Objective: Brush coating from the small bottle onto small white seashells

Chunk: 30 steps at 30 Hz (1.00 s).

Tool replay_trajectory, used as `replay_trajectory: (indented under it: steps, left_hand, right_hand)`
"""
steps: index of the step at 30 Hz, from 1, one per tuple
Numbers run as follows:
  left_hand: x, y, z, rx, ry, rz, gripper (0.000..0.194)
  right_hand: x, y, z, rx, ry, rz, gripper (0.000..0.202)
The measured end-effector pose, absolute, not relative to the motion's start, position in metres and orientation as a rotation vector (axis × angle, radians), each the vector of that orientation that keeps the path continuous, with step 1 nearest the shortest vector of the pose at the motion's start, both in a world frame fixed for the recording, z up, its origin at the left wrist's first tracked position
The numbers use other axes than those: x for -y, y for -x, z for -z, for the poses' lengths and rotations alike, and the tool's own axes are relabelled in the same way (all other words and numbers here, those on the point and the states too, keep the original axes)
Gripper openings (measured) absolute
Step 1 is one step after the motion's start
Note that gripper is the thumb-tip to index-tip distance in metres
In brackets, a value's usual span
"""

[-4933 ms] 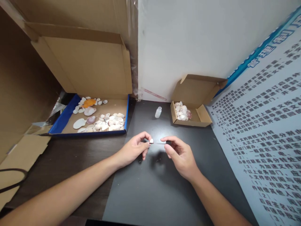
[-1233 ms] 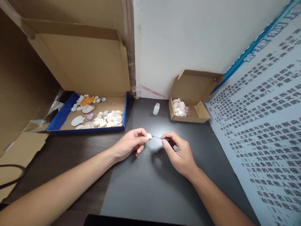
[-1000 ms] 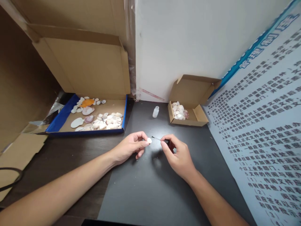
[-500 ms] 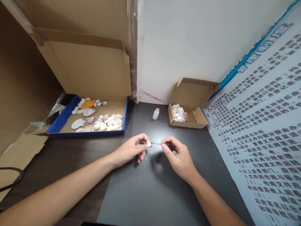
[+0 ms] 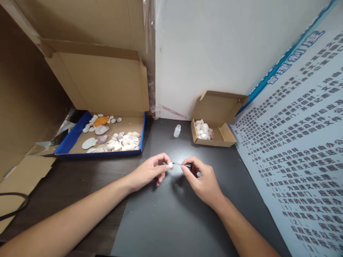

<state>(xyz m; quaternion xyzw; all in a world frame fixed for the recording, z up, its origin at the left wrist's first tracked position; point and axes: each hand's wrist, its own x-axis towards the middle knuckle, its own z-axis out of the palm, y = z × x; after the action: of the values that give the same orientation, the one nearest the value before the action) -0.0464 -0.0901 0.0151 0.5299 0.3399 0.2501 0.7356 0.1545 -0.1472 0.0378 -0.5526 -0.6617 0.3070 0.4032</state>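
Observation:
Between the thumb and fingers of my left hand (image 5: 154, 169) is a small white shell (image 5: 170, 165), pinched with its pale round face showing. My right hand (image 5: 202, 176) is closed on a thin applicator brush with a black cap (image 5: 188, 166). The brush's fine stem reaches left, its dark tip at or very near the shell; whether they touch is too small to tell. Beyond both hands a small whitish bottle (image 5: 177, 132) stands upright on the dark grey mat (image 5: 160, 221), with no cap on its neck.
At the back left lies an open blue-edged cardboard box (image 5: 99, 154) with many shells and an orange piece (image 5: 101, 121). A smaller open carton (image 5: 214, 141), also holding shells, stands at the back right. White wall (image 5: 214, 46) and a printed poster (image 5: 294, 150) bound the workspace.
My right fingers have shifted slightly left along the brush, and more of its black cap shows. My left hand stays almost still with the shell. The view has tilted a little.

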Motion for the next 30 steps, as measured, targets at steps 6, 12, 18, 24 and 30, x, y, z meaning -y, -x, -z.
replay_trajectory:
  steps: [6, 12, 18, 24, 30]
  left_hand:
    - [0.0906, 0.0456, -0.0178, -0.742, -1.152, -0.556, 0.025]
    - [0.0906, 0.0463, -0.0175, -0.690, -1.081, -0.600, 0.028]
    - [0.0920, 0.0441, -0.0237, -0.723, -0.970, -0.682, 0.029]
    - [0.0916, 0.0433, -0.0228, -0.720, -0.953, -0.675, 0.029]
    - [0.0927, 0.0443, -0.0201, -0.715, -0.979, -0.653, 0.026]
  right_hand:
    - [0.1480, -0.1541, -0.0389, 1.703, 1.398, -0.697, 0.012]
    - [0.1512, -0.1542, -0.0402, 1.668, 1.328, -0.709, 0.012]
    - [0.1565, -0.1523, -0.0389, 1.679, 1.165, -0.797, 0.005]
    - [0.1514, -0.1499, -0.0382, 1.633, 1.334, -0.715, 0.009]
    - [0.1500, -0.1498, -0.0392, 1.636, 1.363, -0.685, 0.010]
